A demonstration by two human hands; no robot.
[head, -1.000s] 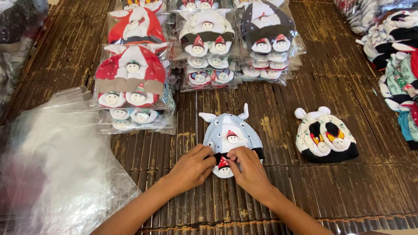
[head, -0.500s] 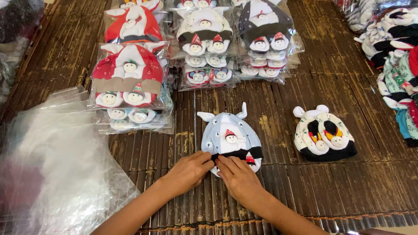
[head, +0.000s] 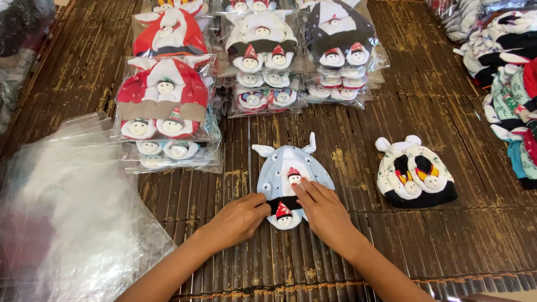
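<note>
- Head view: a pale blue knitted baby hat with two pointed ears and a black brim band (head: pixel 291 174) lies flat on the dark slatted bamboo tabletop (head: pixel 358 140), just ahead of both hands, its long axis running away from the person with the ears at the far end and the brim at the near end
- The left hand (head: pixel 238 221) rests at the brim's left edge, fingers curled loosely and touching the black band; whether they pinch the cloth or only press on it cannot be told
- The right hand (head: pixel 324 211) lies over the hat's lower right side, fingers (head: pixel 305 189) stretched out flat and pointing up and to the left along the hat, pressing rather than gripping
- A small snowman figure with a red cap (head: pixel 284 215) sits at the brim between the two hands; a second one (head: pixel 293 175) sits higher on the crown, just beyond the right fingertips
- Both hands are about equally near; the left has the brim's end, the right covers more of the hat's body
- A white patterned hat with round ears and a black brim (head: pixel 414 178) lies apart to the right, untouched
- Stacks of bagged hats in clear plastic (head: pixel 168 106) stand beyond, and a heap of empty clear plastic bags (head: pixel 67 207) lies well to the left, nearer the left arm
- More folded knitwear (head: pixel 512 72) is piled at the far right edge
</note>
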